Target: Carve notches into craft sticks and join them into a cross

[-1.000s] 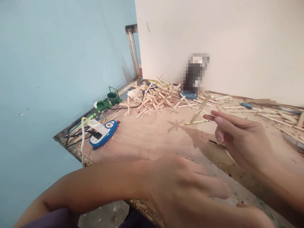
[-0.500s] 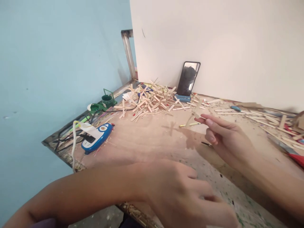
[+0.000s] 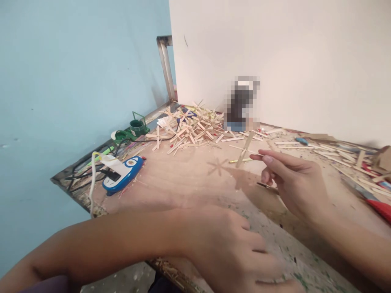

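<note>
My right hand (image 3: 290,179) pinches a star of crossed wooden sticks (image 3: 246,147) by one thin arm, between thumb and forefinger. The star is held above the table, and its several-armed shadow falls to the left. Below it lies a yellow pencil-like rod (image 3: 240,160). A thin dark-tipped tool (image 3: 262,185) sits under the right hand, partly hidden by it. In the foreground my left hand (image 3: 232,248) is back up, its fingers stretched to the right and a little apart. Nothing shows in it; its fingertips are blurred near the lower edge.
A pile of wooden sticks (image 3: 195,126) covers the back of the worktable (image 3: 171,179). Behind it a pixelated upright object (image 3: 241,103) leans on the white board. More sticks (image 3: 332,152) lie right. At left are a blue-white power strip (image 3: 122,179) and green paint pots (image 3: 137,127).
The wooden star has turned in my right hand, so its crossed sticks and starry shadow show more plainly. My left hand has shifted slightly, its fingers more spread.
</note>
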Tool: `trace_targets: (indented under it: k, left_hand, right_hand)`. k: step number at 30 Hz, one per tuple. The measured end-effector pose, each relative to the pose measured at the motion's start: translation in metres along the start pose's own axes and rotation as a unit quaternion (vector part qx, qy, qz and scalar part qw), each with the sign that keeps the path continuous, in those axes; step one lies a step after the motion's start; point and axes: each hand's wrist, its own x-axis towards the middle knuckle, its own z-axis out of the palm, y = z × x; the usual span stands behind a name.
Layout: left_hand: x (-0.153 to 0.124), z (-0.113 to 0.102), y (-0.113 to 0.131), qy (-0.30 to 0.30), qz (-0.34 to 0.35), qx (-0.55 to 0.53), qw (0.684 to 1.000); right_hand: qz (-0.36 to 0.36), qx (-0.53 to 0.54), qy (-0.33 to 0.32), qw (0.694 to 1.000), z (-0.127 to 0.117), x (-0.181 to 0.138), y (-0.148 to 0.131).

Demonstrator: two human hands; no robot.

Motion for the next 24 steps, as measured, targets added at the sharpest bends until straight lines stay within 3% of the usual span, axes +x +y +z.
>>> trace_targets:
  k: [8, 24]
  left_hand:
    - [-0.0042, 0.0016, 0.0012, -0.032, -0.008, 0.007, 0.999]
    - [-0.005, -0.0039, 0.003, -0.082, -0.016, 0.012, 0.996]
  right_hand:
    - [-0.08, -0.127, 0.037, 0.988, 0.0006, -0.005, -0.006]
    - [-0.132, -0.239, 0.061, 0.96, -0.0015, -0.0091, -0.0058]
